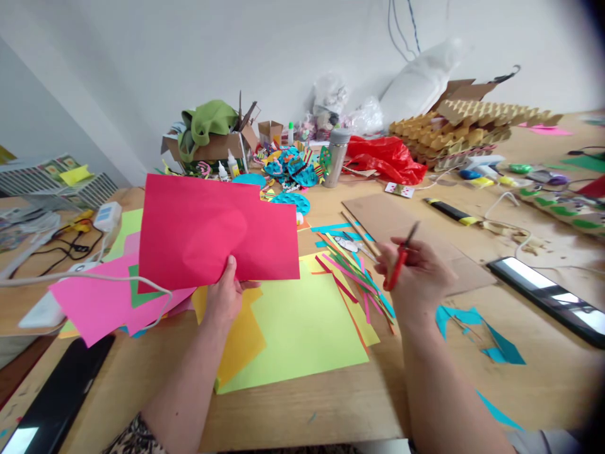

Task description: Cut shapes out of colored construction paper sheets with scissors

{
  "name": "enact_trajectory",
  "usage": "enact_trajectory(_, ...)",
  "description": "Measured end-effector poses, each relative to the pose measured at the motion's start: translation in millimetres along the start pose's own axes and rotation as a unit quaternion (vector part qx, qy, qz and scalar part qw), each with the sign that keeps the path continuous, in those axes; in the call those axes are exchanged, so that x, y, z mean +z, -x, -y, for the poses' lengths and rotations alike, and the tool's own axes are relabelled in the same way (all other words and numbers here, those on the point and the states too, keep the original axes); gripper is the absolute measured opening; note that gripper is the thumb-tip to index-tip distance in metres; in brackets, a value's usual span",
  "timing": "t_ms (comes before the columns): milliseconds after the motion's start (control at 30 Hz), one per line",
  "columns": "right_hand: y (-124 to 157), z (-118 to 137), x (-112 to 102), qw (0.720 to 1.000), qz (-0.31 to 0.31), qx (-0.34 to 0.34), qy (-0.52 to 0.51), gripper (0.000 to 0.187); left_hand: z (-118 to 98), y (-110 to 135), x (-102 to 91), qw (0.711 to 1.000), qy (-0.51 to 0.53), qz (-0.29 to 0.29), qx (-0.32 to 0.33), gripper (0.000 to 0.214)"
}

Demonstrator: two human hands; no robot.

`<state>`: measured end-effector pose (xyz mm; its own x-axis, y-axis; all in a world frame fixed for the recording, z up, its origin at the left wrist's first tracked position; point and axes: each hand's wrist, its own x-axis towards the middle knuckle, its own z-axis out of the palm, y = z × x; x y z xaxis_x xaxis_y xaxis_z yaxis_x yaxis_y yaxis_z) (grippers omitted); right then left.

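Observation:
A red sheet of paper point(189, 227) with a notch cut from its upper right corner is held up by my left hand point(229, 296), thumb on its near face. My right hand point(418, 277) is closed around red-handled scissors point(399, 261), their dark tips pointing up and away from the paper. Beneath my left hand lie a yellow-green sheet point(302, 340) and an orange piece of paper point(241, 340). Thin coloured paper strips point(354, 271) are heaped between my hands. Left of them, pink sheets point(99, 296) spread under the red one.
Brown cardboard point(387, 214) lies behind my right hand, near a utility knife point(451, 211). Phones rest at the right point(548, 296) and left point(61, 384). A steel bottle point(337, 157), a red plastic bag point(385, 161) and egg trays point(449, 135) stand behind. A white cable point(94, 275) crosses the left.

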<state>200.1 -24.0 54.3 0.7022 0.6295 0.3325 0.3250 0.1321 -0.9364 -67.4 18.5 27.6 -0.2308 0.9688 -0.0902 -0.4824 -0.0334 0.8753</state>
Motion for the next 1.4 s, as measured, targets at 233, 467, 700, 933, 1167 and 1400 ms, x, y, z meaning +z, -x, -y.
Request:
enact_trajectory(233,-13,8,-3,0.973,-0.127,-0.01,-0.194,0.042,-1,-3,-3.2,1.0,0.02,-0.011,-0.02,0.042)
enact_trajectory(467,-26,-7,-7,0.924,-0.149,0.09,-0.341,0.052,-3,-4,-3.6,0.998,0.039,-0.021,-0.034,0.037)
enact_trajectory(700,-25,-14,-2,0.952,-0.02,0.14,-0.273,0.045,-1,-3,-4.5,0.999,0.029,-0.011,-0.029,0.036)
enact_trajectory(933,-2,-21,20,0.983,0.168,0.068,-0.012,0.065,-1,-1,-2.1,0.999,0.022,0.001,-0.026,0.037)
enact_trajectory(1167,33,-30,36,0.955,0.271,-0.01,0.119,0.05,0,1,1.4,1.0,0.024,-0.008,-0.009,0.042)
enact_trajectory(1400,55,-20,44,0.923,0.338,0.022,0.182,0.048,1,0,-0.1,1.0,0.015,0.0,-0.012,0.033)
